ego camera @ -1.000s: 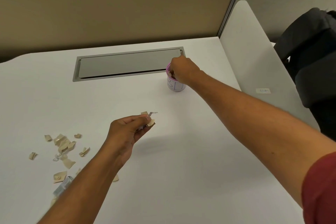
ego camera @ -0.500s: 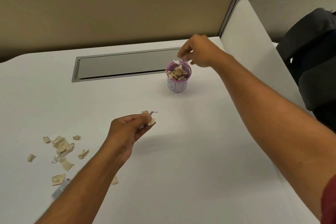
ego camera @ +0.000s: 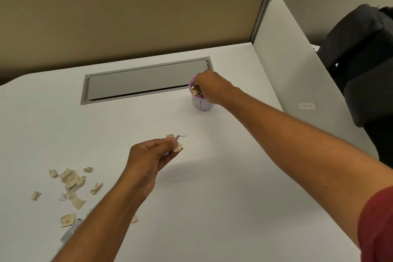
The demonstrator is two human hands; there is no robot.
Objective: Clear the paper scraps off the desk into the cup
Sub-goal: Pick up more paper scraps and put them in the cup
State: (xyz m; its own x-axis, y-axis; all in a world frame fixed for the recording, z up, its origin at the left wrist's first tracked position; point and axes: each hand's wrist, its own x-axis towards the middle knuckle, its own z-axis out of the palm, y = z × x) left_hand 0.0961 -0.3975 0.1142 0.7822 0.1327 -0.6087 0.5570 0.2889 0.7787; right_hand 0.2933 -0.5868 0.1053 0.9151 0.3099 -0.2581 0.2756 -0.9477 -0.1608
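Note:
A small white cup (ego camera: pixel 201 106) with a pink rim stands on the white desk (ego camera: pixel 212 198), part full of tan paper scraps. My right hand (ego camera: pixel 212 87) sits on top of the cup with its fingertips pressed down into the scraps; whether it holds one I cannot tell. My left hand (ego camera: pixel 152 155) hovers over the middle of the desk, pinched on a small bunch of tan scraps (ego camera: pixel 177 144). Several more scraps (ego camera: pixel 71 181) lie loose at the near left.
A grey metal cable flap (ego camera: pixel 146 80) is set into the desk just behind the cup. A beige partition (ego camera: pixel 127 23) closes the back and a white side panel (ego camera: pixel 297 74) the right. A dark bag (ego camera: pixel 365 53) lies beyond that panel.
My right hand, raised behind the cup half a second ago, has come back down onto the cup's mouth. My left hand has stayed where it was with its scraps.

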